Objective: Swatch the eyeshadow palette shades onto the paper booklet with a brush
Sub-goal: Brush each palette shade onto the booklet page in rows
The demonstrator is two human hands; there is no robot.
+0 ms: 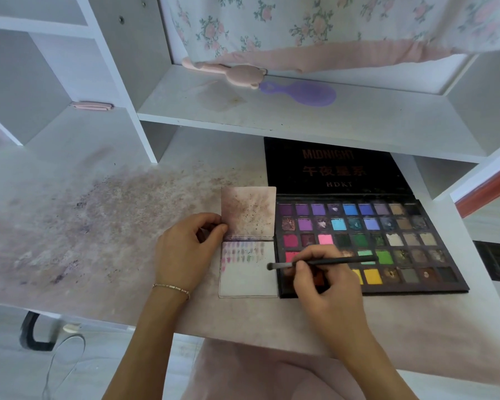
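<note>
Worktop (113, 226): pale surface, heavily dusted with pink and purple powder stains on its left half.

Paper booklet (248, 272): lies open near the middle of the worktop, touching the left edge of the palette. Upper leaf speckled with dark reddish powder; lower page carries two short rows of small swatches, pinks and purples at left, a few greens toward the right, along its top. The rest of the lower page is bare.

Eyeshadow palette (401, 241): open, flat on the worktop just right of the booklet. Black lid folded back under the shelf, lettered "MIDNIGHT" and "HDKT". Pans in rows: purples and blues at top, pinks, greens and browns lower, yellows in the nearest row. Several pans show worn centres.

Left hand (185, 252): the grip is a pinch; thumb and fingers hold the booklet's left edge at the fold. A thin bracelet (171, 288) sits on the wrist.

Right hand (324, 281): the grip is closed round the brush (324, 262), held pen-fashion over the palette's left pans. The bristle tip points left and sits at the right edge of the booklet's lower page.

Shelf (358, 116): above the palette, bearing a purple hairbrush (303, 92) and a pink bear-shaped item (237, 73).
</note>
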